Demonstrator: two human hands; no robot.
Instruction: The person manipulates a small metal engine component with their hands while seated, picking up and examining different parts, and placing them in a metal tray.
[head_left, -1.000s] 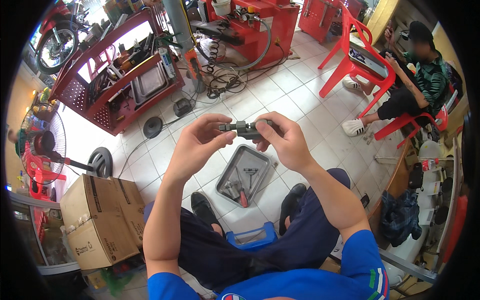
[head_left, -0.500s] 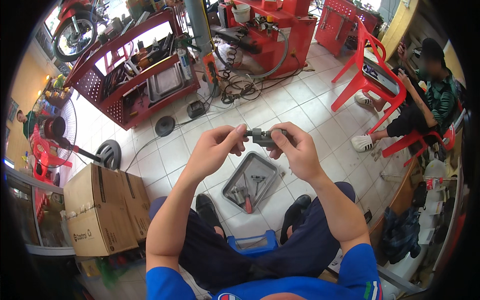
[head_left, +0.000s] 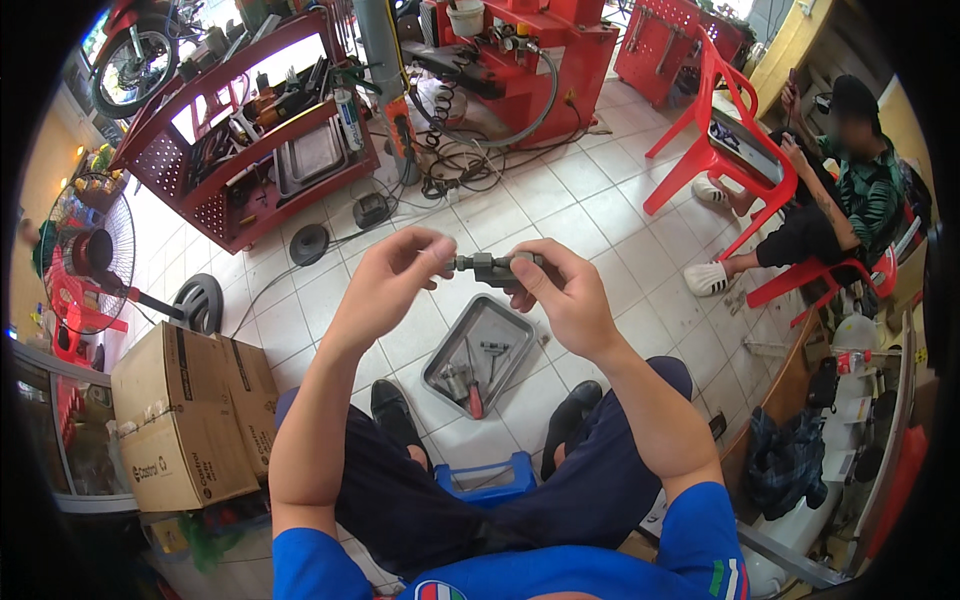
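Observation:
In front of me my right hand is wrapped round a dark grey metal screw tool, a stout block with a threaded rod pointing left. At the rod's outer end the thumb and fingers of my left hand are pinched together; the thumb is slightly blurred. Below the hands a grey metal tray lies on the tiled floor between my feet. It holds a screwdriver with a red handle, a small T-shaped metal piece and a metal cylindrical part.
Cardboard boxes stand at the left, near a fan. A red tool cart and red machine are beyond, with hoses on the floor. A seated person is right, beside a red chair. Between my legs is a blue plastic stool.
My left fingers have moved outward along the rod, so more of it shows beside the block. My right hand keeps its grip. The whole view has shifted slightly.

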